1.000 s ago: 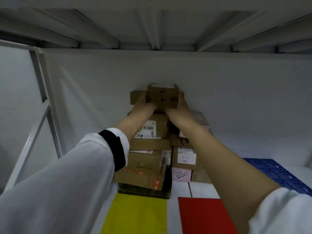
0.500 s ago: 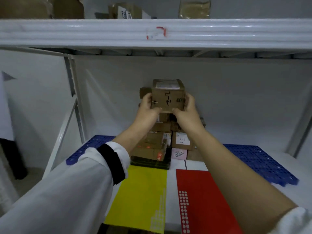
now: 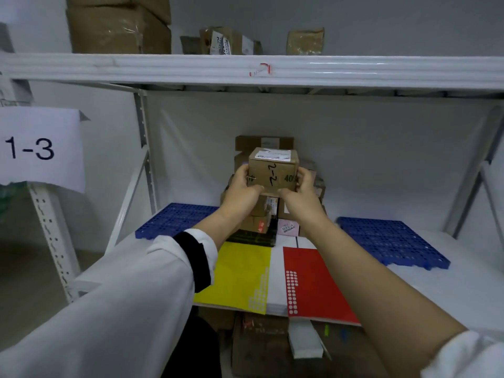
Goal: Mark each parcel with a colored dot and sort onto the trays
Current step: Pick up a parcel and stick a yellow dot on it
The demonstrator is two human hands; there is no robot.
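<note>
parcel [image 3: 272, 170] marked 2-2: in the air, in front of the stack [image 3: 260, 214] | left hand [image 3: 242, 186] and right hand [image 3: 302, 192]: I see both gripping its opposite sides (so the writing faces me) | yellow sheet [image 3: 240, 274] and red sheet [image 3: 316, 282]: lying below, near for the dot, I judge | blue trays [image 3: 390, 241]: one on each side for sorting

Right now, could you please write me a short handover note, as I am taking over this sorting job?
Left hand and right hand both grip the parcel marked 2-2, held up in front of the parcel stack.
Yellow dot sheet and red dot sheet lie before the stack; left blue tray and right blue tray flank it.
Done: parcel in hand, no dot visible on it.
Left: dot it, tray it, then the stack.
</note>
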